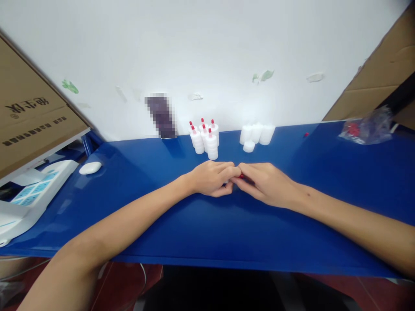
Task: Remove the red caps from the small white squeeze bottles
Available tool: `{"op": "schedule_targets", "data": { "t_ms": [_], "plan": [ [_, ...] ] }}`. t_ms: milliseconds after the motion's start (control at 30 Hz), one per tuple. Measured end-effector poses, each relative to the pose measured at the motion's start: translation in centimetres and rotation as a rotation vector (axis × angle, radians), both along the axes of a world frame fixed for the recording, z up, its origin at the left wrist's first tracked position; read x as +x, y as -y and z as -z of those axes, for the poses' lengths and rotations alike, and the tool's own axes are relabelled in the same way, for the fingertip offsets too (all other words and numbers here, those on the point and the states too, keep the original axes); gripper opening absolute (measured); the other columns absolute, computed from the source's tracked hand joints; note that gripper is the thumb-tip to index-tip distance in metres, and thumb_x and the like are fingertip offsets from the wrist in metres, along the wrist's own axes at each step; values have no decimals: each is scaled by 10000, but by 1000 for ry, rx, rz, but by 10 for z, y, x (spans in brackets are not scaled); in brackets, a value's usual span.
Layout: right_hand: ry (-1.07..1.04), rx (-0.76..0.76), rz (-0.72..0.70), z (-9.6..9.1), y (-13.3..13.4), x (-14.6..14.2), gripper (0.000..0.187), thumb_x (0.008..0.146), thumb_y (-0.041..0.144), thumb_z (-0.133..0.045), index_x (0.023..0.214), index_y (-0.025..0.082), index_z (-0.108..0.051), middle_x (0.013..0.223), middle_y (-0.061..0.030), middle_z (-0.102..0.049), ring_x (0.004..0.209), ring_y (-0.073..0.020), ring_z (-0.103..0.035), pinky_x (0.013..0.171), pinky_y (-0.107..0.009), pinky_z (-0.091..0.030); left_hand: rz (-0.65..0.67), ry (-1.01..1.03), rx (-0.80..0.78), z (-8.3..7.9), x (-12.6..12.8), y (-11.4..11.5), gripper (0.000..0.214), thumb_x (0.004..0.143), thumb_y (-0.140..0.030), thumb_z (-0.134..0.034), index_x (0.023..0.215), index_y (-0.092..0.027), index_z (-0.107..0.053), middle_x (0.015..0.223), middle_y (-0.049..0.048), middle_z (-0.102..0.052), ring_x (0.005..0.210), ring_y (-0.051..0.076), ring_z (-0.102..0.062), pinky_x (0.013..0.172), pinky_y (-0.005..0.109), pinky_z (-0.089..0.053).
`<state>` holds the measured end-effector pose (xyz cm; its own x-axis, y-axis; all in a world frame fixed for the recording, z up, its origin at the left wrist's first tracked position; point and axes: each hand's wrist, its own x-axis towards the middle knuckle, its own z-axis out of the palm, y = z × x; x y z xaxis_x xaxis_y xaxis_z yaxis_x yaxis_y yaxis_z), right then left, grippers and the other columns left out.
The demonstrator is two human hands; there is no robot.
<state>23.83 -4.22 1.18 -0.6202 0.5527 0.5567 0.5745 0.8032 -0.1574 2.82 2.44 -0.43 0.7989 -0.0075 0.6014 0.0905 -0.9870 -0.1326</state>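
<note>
My left hand [214, 179] and my right hand [266, 185] meet above the middle of the blue table, fingertips touching. Between them shows a bit of a small red cap [241, 176], pinched by my right thumb and fingers. My left fingers are curled closed against it, and whatever lies inside them is hidden. Just beyond my left hand stands a cluster of white squeeze bottles [212, 146] with red-tipped nozzles. Behind my right hand, near the wall, are several plain white bottles [266, 134] without red tips, with a short white round piece [249, 146] in front.
On the right lie a tiny red piece [306, 134] and a clear plastic bag [372, 131] with red pieces inside. A white mouse-shaped object [90, 168] and a white device [48, 185] are at left. Cardboard boxes [35, 108] flank both sides; a white wall [227, 56] closes the back.
</note>
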Motion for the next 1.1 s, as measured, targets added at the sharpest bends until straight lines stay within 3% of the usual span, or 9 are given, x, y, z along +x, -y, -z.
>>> {"op": "schedule_targets", "data": {
  "t_ms": [133, 367, 533, 633, 733, 933, 1100],
  "plan": [
    [4, 41, 14, -2, 0, -1, 255, 1052, 297, -426, 814, 214, -460, 702, 8, -565, 530, -117, -480, 512, -268, -351, -28, 73, -34, 1, 1, 1, 115, 888, -211, -454, 1002, -207, -439, 772, -14, -625, 595, 102, -586, 498, 222, -420],
    [140, 103, -85, -1, -5, 4, 324, 1075, 269, -333, 822, 193, -520, 700, -7, -593, 546, -129, -484, 543, -283, -372, 17, 150, 125, 2, 4, 2, 235, 830, -127, -471, 1054, -196, -459, 734, -42, -602, 559, 101, -558, 476, 229, -389],
    [139, -102, -111, -6, -5, 8, 320, 1076, 279, -321, 852, 193, -533, 735, -12, -624, 554, -129, -511, 536, -280, -365, 15, 145, 157, 0, 4, 3, 271, 849, -134, -435, 1112, -192, -461, 742, -40, -611, 575, 105, -573, 476, 221, -403],
    [55, -224, -135, -13, 0, 10, 344, 1075, 270, -326, 758, 216, -447, 642, 26, -528, 523, -111, -454, 537, -262, -352, -6, 172, 147, 0, 1, 2, 283, 856, -110, -443, 1127, -190, -462, 805, -16, -633, 609, 105, -581, 504, 215, -427],
    [6, -254, -146, -20, 1, 18, 347, 1070, 274, -343, 728, 224, -371, 599, 47, -436, 505, -102, -393, 533, -262, -323, -40, 191, 66, -1, -2, 0, 282, 883, -108, -442, 1151, -192, -469, 842, -3, -640, 626, 103, -578, 537, 211, -443],
    [87, -298, 113, -17, -25, 45, 207, 999, 270, -371, 796, 232, -388, 675, 19, -501, 584, -144, -440, 590, -306, -312, -81, 205, -138, -1, -6, -2, 174, 970, -202, -408, 1109, -188, -511, 865, 24, -628, 691, 120, -582, 623, 227, -488],
    [213, -399, 321, -6, -44, 60, 61, 918, 283, -453, 890, 237, -426, 707, 14, -556, 622, -168, -484, 608, -312, -305, -6, 148, -186, -1, -7, -4, 206, 993, -210, -318, 966, -182, -521, 813, 44, -589, 683, 147, -541, 596, 258, -458]
  ]
}}
